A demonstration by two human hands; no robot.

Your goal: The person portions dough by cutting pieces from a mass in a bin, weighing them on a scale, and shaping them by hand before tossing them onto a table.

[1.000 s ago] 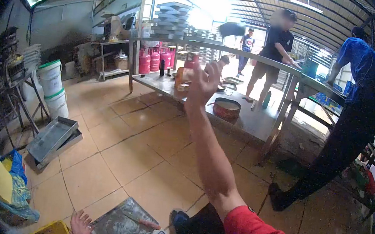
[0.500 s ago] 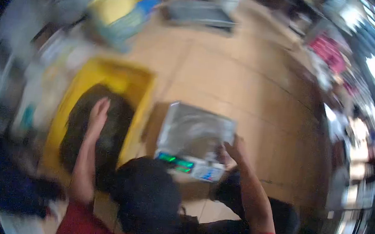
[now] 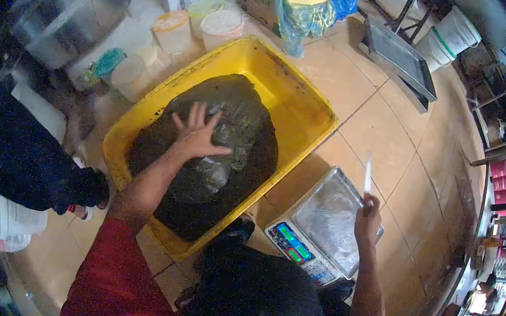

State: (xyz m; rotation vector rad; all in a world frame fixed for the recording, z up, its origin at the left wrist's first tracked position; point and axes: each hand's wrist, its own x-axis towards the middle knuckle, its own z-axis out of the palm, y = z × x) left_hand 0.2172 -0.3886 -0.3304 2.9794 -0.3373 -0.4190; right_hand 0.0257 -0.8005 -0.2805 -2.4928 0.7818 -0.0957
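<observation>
My left hand (image 3: 197, 139) lies with its fingers spread on a large dark, glossy dough-like mass (image 3: 239, 113), and nothing is gripped in it. This mass fills much of a yellow plastic tub (image 3: 302, 95). Over the right side of a digital scale (image 3: 327, 229), my right hand (image 3: 369, 220) is closed around a knife (image 3: 367, 178). Its pale blade points up and away from me and is slightly blurred. The scale has a metal pan and lit green displays; the pan carries no visible load.
Lidded tubs (image 3: 172, 31) stand behind the yellow tub, near a yellow container wrapped in blue plastic (image 3: 304, 14). Metal trays (image 3: 399, 59) lie on the tiled floor (image 3: 387, 126). White buckets (image 3: 447, 38) stand at the back. Another person's dark-clothed leg (image 3: 23, 144) is at left.
The view has swung, so the tub now appears nearer the middle. My left hand has spread its fingers on the dark mass. In my right hand the knife now shows clearly, raised beside the scale.
</observation>
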